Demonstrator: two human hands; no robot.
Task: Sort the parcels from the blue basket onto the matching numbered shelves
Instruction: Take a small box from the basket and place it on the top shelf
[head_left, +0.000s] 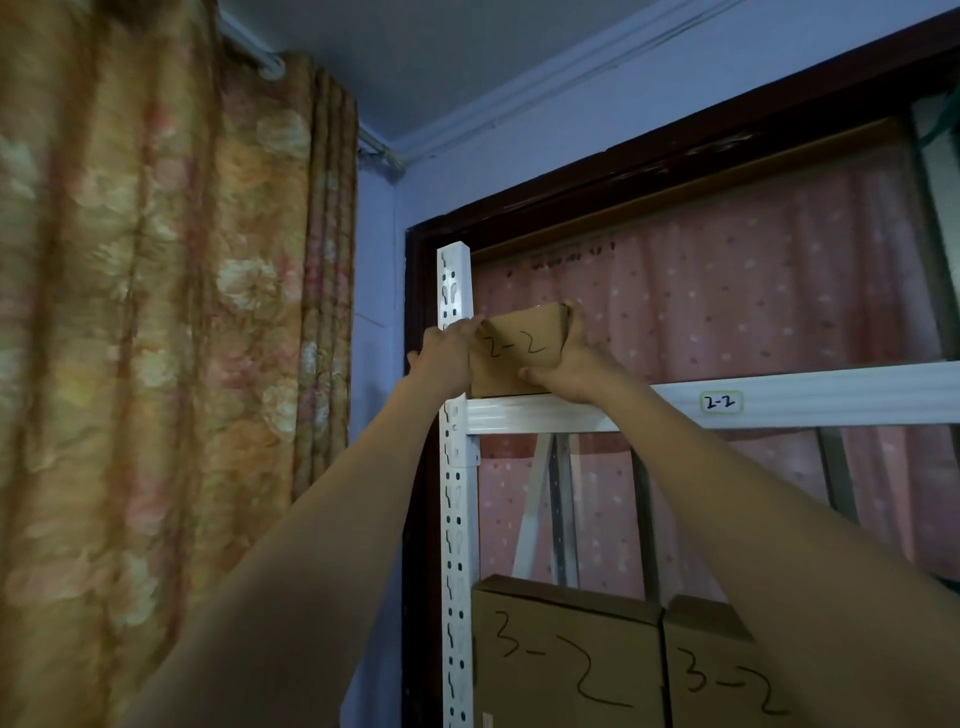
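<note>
Down on the lower shelf, two boxes (566, 654) read "3-2". Higher up, the left hand (448, 353) and right hand (563, 361) both clasped a small parcel (519, 353) marked "2-2", resting at the top shelf (831, 400) edge by the post (454, 291). Looked light and stiff, best gripped by its sides. Shelf tag (721, 402) read "2-2" too.

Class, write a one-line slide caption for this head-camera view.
Both hands set the parcel marked 2-2 onto the shelf labelled 2-2.
</note>
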